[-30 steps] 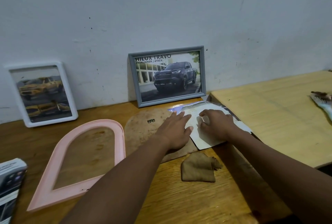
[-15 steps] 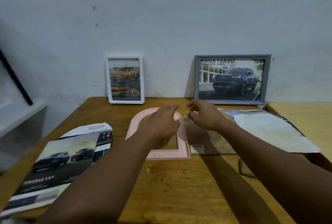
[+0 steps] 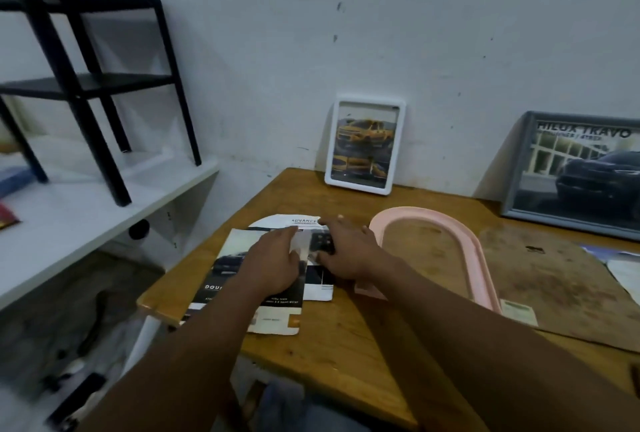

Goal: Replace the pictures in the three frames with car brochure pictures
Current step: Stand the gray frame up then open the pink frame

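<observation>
Brochures (image 3: 263, 279) are lying at the left corner of the wooden table (image 3: 346, 345), and both hands are resting on them: the left hand (image 3: 273, 265) is pressing flat with fingers spread, gripping nothing, while the right hand (image 3: 346, 251) seems to be pinching a page edge, though blur is making that uncertain. The pink arched frame (image 3: 481, 258) is lying empty just beside them; the white frame (image 3: 365, 145) and grey frame (image 3: 581, 171) are leaning on the wall, already showing cars. Glossy sheets overhanging the corner are risking a slide to the floor, or a tear under a rushed pull. A white shelf (image 3: 86, 209) carrying a black rack (image 3: 86, 85) is standing left.
</observation>
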The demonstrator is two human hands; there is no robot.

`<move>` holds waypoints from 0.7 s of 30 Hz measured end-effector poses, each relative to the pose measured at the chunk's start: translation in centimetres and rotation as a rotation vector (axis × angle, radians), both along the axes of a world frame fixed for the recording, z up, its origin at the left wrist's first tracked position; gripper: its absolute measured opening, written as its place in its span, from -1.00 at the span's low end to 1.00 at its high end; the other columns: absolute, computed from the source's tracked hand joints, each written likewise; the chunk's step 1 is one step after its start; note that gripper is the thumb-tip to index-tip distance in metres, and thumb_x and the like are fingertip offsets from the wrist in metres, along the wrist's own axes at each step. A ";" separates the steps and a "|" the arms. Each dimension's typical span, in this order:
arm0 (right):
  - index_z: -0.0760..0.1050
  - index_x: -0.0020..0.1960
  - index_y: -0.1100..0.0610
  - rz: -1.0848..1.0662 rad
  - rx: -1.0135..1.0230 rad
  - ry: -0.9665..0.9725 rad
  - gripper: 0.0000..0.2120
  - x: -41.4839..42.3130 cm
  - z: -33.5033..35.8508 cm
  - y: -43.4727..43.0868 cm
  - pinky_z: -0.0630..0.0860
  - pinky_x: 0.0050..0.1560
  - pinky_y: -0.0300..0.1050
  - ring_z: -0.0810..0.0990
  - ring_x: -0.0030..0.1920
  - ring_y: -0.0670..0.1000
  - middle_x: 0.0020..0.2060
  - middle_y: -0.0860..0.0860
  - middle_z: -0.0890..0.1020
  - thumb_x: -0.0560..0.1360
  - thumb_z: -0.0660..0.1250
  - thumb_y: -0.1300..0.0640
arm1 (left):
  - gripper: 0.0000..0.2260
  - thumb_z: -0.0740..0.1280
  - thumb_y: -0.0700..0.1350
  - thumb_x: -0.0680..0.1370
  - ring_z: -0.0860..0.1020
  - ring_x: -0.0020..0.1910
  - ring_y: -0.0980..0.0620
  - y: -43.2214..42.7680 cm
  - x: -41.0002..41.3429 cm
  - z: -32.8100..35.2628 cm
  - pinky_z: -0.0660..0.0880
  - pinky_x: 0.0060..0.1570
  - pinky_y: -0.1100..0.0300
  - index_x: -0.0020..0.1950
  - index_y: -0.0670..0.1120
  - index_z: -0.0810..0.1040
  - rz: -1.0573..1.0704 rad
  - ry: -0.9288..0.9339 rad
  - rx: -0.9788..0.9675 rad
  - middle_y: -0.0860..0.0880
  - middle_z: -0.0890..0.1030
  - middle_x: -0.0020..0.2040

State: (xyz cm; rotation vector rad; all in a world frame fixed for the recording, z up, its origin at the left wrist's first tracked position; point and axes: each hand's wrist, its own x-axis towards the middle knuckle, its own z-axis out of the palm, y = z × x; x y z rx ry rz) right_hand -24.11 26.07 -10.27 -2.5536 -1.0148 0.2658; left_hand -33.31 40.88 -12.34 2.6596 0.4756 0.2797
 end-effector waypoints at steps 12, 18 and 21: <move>0.09 0.54 -0.07 -0.039 -0.041 0.029 -0.29 -0.2 0.2 1.7 -0.04 0.48 0.36 0.22 0.53 0.15 0.51 0.05 0.33 0.52 0.37 -0.10 | -0.52 0.28 -0.04 0.66 0.38 0.46 -0.03 0.7 -0.2 -1.5 0.33 0.44 0.02 0.57 -0.04 0.31 0.000 -0.117 0.013 -0.06 0.43 0.51; 0.26 0.46 -0.07 -0.138 0.366 0.083 -0.38 -1.6 0.7 2.2 0.48 0.23 0.03 0.46 0.36 0.11 0.39 0.02 0.47 0.52 0.37 0.30 | -0.50 0.31 -0.07 0.63 0.41 0.44 -0.03 0.6 0.2 -1.2 0.40 0.40 0.00 0.57 0.00 0.30 0.003 -0.131 -0.037 -0.04 0.44 0.49; 0.31 0.44 -0.02 -0.208 0.467 0.083 -0.38 -1.0 2.0 1.7 0.50 0.21 -0.02 0.46 0.35 0.09 0.39 0.04 0.46 0.49 0.36 0.38 | -0.49 0.33 -0.07 0.62 0.42 0.43 -0.05 0.7 0.4 -0.9 0.43 0.38 -0.02 0.56 0.00 0.31 -0.022 -0.104 -0.020 -0.04 0.45 0.48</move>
